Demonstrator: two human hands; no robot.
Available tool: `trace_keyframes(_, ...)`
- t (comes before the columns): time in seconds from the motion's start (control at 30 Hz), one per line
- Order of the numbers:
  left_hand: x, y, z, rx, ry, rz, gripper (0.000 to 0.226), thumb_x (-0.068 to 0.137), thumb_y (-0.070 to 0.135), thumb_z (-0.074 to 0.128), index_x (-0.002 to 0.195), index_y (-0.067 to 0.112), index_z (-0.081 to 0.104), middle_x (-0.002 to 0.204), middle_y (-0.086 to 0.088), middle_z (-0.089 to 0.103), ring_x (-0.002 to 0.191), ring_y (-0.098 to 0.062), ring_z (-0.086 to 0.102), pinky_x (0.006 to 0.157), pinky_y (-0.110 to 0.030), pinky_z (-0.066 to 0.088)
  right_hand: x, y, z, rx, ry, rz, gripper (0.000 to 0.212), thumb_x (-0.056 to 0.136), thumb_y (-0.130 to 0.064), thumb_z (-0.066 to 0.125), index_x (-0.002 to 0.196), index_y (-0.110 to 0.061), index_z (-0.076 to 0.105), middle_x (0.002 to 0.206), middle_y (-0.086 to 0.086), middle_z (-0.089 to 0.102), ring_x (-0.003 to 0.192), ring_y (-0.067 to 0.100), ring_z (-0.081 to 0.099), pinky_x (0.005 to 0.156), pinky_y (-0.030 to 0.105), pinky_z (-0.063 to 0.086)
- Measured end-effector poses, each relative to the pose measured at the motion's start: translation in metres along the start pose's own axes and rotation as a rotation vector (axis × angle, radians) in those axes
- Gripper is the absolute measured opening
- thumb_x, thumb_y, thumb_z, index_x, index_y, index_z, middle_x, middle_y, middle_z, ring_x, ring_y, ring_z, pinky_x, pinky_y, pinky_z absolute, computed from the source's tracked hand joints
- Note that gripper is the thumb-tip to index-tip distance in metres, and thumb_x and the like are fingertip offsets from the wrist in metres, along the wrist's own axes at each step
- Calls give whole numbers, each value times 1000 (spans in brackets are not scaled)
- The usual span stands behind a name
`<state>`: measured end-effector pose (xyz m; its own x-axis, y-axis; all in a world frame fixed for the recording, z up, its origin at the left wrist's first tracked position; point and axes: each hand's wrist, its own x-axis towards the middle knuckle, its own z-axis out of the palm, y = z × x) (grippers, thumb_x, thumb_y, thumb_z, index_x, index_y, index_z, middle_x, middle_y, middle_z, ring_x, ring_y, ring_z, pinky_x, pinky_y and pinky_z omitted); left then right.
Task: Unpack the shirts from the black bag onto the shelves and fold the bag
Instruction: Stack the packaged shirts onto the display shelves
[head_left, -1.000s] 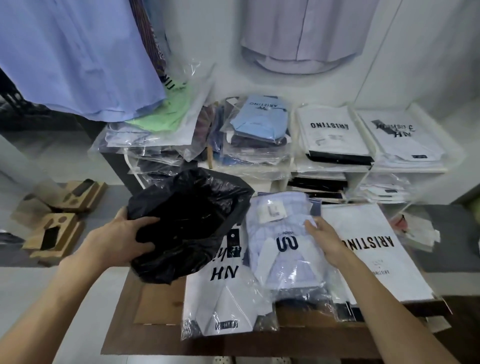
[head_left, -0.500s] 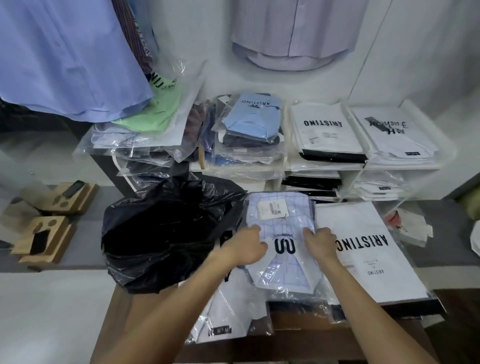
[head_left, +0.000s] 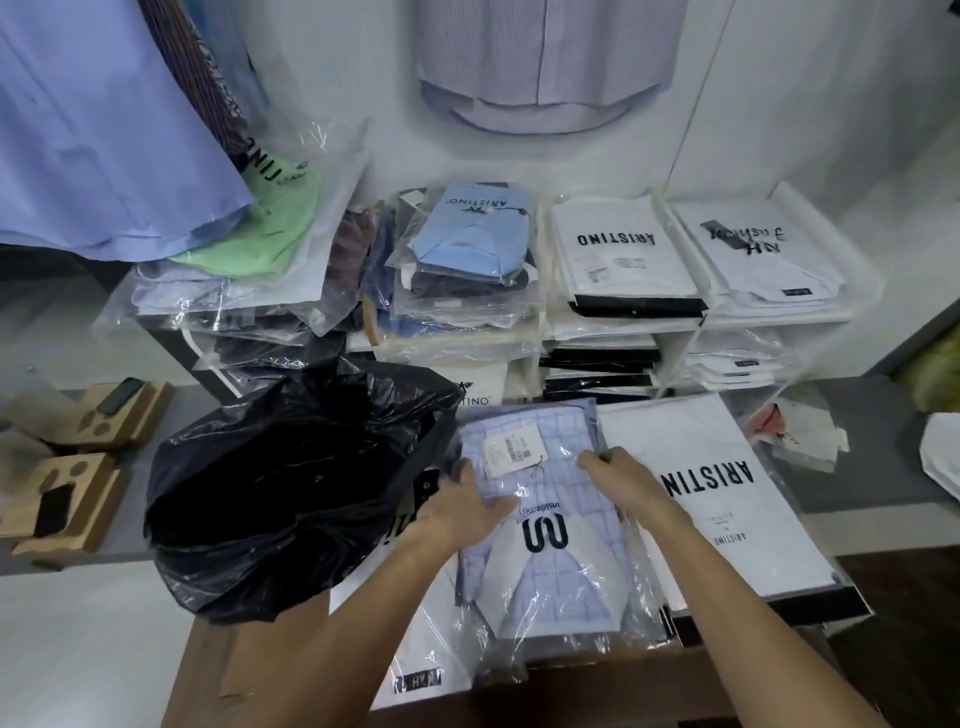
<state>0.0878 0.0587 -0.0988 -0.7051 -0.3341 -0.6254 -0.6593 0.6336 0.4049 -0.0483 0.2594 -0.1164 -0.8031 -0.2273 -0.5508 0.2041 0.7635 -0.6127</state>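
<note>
A pale blue-and-white checked shirt in a clear plastic sleeve (head_left: 540, 499) carries a black printed logo and a white tag with dark print. To its left sits a crumpled glossy black plastic bag (head_left: 291, 483). To its right lies a flat white packet (head_left: 722, 499) with black lettering and a black lower edge. On the far white shelf (head_left: 779, 319), a light blue folded shirt in clear wrap (head_left: 467, 234) has dark lettering; further right are white packets with black print (head_left: 618, 249). Far left, a bright green folded shirt (head_left: 260, 234) lies beneath a hanging plain periwinkle-blue shirt (head_left: 104, 130). A finely striped pale lilac shirt (head_left: 545, 57) hangs at the far wall. The near brown wooden table (head_left: 249, 670) is plain.
</note>
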Motion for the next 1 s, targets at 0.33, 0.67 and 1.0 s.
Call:
trace_keyframes(0.33, 16, 37, -4, -156, 234, 177, 81, 90, 51, 63, 157, 29, 23, 149, -9, 44, 128, -31, 51, 105, -42, 46, 17, -5, 20, -96, 421, -183, 27, 105, -38, 46, 104, -12, 52, 87, 3, 62, 75, 26, 58, 58, 33, 42)
trace_keyframes(0.67, 26, 55, 11, -49, 199, 81, 82, 93, 65, 47, 158, 35, 7, 162, -22, 14, 144, -46, 22, 117, -56, 25, 24, -3, -8, -4, 208, -176, 45, 102, -42, 49, 124, -5, 63, 110, 11, 71, 99, 26, 65, 87, 33, 52)
trace_keyframes(1.0, 33, 158, 53, -613, -176, 308, 61, 97, 41, 56, 152, 22, 38, 156, -1, 40, 139, -18, 43, 116, -37, 34, 14, 73, -120, -52, 354, 111, 60, 97, -43, 58, 145, -8, 49, 146, 15, 51, 131, 32, 53, 108, 36, 42)
